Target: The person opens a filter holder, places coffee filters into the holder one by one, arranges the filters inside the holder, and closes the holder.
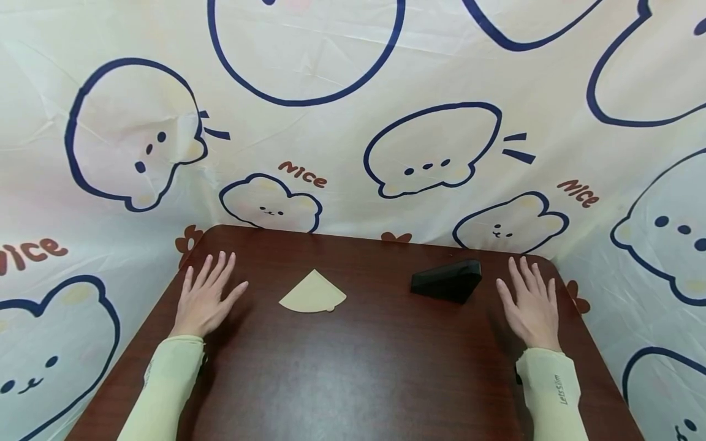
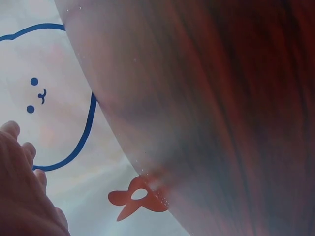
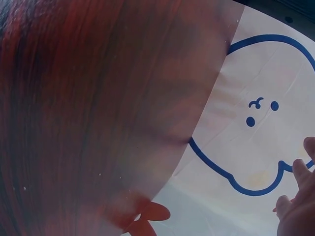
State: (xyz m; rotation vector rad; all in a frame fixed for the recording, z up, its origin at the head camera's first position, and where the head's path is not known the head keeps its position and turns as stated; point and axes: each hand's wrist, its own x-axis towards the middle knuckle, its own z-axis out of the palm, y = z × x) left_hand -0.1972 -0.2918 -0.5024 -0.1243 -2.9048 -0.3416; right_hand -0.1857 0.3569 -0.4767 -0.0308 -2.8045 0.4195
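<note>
My left hand (image 1: 204,300) is at the left side of the dark brown table, fingers straight and spread, holding nothing. Nearest to it, on its right, lies a flat, cream, fan-shaped piece (image 1: 312,293) with a small rounded tab on its curved edge. On the other side my right hand (image 1: 531,304) is held with straight, spread fingers, also with nothing in it. Just left of that hand sits a black, glossy, wedge-shaped object (image 1: 445,281); its kind is unclear. In the wrist views only parts of the left fingers (image 2: 29,182) and right fingers (image 3: 295,201) show.
The wood-grain table (image 1: 353,373) has rounded far corners. A pale curtain (image 1: 342,135) printed with blue bear outlines hangs behind the table and along both sides, close to its edges.
</note>
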